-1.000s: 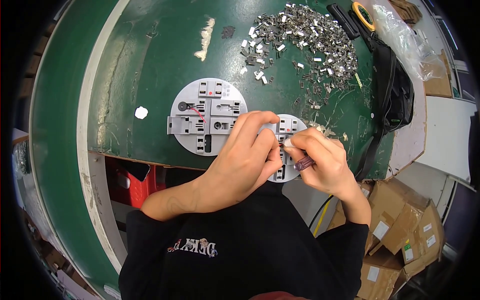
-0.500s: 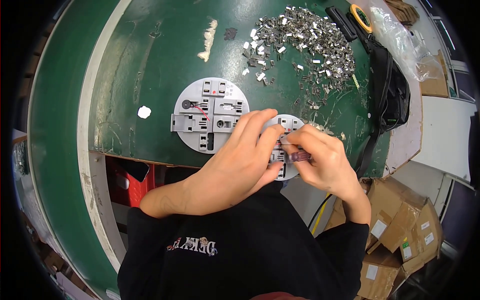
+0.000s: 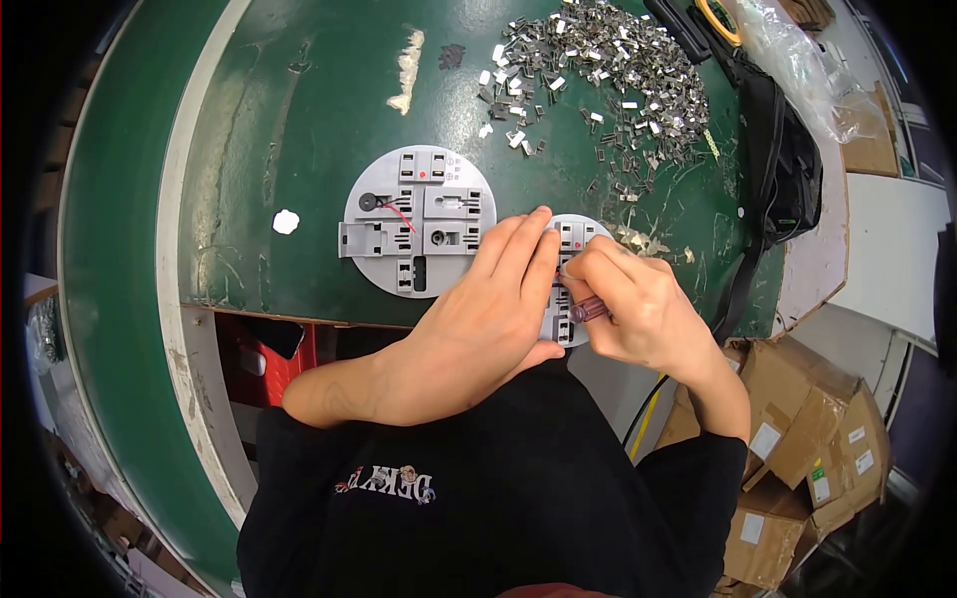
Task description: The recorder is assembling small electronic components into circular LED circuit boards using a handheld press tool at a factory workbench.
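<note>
My left hand (image 3: 488, 317) lies with outstretched fingers along the left side of a light grey round plate (image 3: 578, 231), its thumb near the plate's lower edge. Over the same plate, my right hand (image 3: 648, 304) is closed on what looks like a screwdriver, whose purple see-through handle (image 3: 589, 309) shows below the fingers. Its tip and the spot it touches are hidden by my fingers. To the left, a second grey round plate (image 3: 375, 267) rests on the table, bearing moulded slots, a small black round part (image 3: 369, 202) and a red wire (image 3: 402, 216).
Small metal clips (image 3: 638, 80) are heaped on the green table (image 3: 319, 120) at the far right. A black bag (image 3: 788, 169) and clear plastic wrap (image 3: 817, 80) lie along the right edge. Cardboard boxes (image 3: 797, 409) stand lower right; a red stool (image 3: 299, 359) is under the table.
The view has shifted slightly. My right fingers have curled in a little over the plate, and the purple handle has tilted slightly. My left hand stays on the plate, its fingers closer together.
</note>
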`<action>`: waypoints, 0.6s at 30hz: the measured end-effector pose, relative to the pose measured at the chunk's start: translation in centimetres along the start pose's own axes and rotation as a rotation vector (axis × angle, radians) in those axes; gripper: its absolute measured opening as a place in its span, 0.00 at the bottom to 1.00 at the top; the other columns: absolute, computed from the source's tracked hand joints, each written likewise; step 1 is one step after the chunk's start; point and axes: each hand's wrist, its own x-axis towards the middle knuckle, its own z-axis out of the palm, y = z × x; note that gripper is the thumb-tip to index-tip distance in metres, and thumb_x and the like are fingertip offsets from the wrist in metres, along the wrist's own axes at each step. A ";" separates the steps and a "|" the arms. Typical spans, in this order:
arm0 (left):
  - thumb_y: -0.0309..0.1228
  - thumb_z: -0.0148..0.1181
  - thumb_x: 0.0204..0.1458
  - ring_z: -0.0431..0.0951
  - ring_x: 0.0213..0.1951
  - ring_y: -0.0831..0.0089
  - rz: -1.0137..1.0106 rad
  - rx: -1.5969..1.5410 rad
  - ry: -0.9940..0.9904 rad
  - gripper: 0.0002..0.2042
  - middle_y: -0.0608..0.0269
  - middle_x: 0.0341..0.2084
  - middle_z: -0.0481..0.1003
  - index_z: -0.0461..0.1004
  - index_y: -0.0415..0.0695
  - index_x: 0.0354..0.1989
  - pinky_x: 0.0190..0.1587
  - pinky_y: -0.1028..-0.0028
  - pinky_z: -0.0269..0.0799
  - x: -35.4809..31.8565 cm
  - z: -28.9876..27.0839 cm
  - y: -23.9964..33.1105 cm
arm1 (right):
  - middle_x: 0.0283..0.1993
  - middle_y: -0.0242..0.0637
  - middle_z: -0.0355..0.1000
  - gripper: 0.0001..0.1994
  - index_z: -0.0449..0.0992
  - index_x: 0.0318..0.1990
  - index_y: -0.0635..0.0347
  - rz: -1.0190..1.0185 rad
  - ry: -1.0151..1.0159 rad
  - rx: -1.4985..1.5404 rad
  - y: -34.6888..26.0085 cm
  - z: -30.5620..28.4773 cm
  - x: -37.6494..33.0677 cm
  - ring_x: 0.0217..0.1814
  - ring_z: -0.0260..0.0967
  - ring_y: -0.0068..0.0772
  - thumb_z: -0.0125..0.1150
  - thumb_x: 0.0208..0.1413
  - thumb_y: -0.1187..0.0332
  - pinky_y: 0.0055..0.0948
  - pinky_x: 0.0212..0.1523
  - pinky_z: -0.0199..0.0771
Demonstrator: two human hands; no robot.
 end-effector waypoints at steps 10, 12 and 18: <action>0.41 0.67 0.48 0.55 0.66 0.35 0.073 -0.019 0.000 0.40 0.24 0.61 0.58 0.58 0.16 0.58 0.70 0.52 0.50 0.1 -0.9 0.2 | 0.19 0.29 0.60 0.15 0.64 0.21 0.55 0.158 0.478 1.134 -0.2 -1.1 1.5 0.17 0.47 0.21 0.51 0.63 0.69 0.21 0.18 0.51; 0.41 0.67 0.48 0.54 0.66 0.34 0.095 -0.008 -0.008 0.41 0.24 0.61 0.58 0.58 0.16 0.58 0.70 0.52 0.50 0.3 -0.9 0.2 | 0.19 0.29 0.58 0.18 0.63 0.19 0.54 0.180 0.576 1.388 -0.8 -0.7 1.8 0.16 0.46 0.20 0.49 0.65 0.66 0.21 0.17 0.51; 0.39 0.68 0.46 0.55 0.66 0.35 0.092 0.023 -0.036 0.42 0.24 0.61 0.57 0.56 0.15 0.59 0.71 0.50 0.49 0.5 -0.3 -0.1 | 0.17 0.29 0.55 0.24 0.56 0.16 0.51 0.023 0.543 1.396 -1.6 1.7 1.6 0.16 0.42 0.19 0.39 0.69 0.60 0.22 0.16 0.51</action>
